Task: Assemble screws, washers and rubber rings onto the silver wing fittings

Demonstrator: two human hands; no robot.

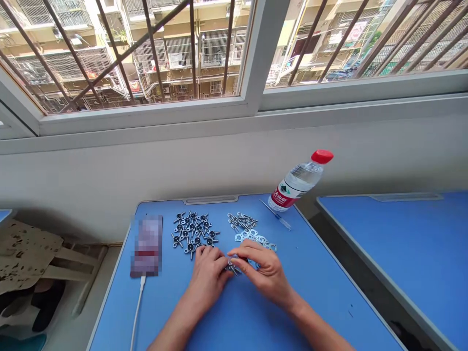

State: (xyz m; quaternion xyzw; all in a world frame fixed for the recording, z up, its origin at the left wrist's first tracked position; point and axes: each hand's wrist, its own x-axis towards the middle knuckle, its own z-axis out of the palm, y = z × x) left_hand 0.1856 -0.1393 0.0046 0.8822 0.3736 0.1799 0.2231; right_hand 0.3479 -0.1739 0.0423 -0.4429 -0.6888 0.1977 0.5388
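Observation:
My left hand [210,269] rests low over the blue table, its fingers curled around a small metal piece with a thin shank [233,267]. From the other side my right hand [263,268] pinches at the same piece with thumb and forefinger. Its exact shape is partly hidden by the fingers. Just beyond my left hand lies a group of metal pieces with black round centres [192,227], each with a ring and a shank. Behind my right hand are flat silver plates with holes [251,235], partly covered by it, and a pile of small eye screws [243,221].
A water bottle with a red cap [298,181] stands at the table's back right, beside a thin screwdriver-like tool [276,215]. At the left lies a blurred phone [146,246] with a white cable [137,312]. Another blue table [402,243] stands to the right.

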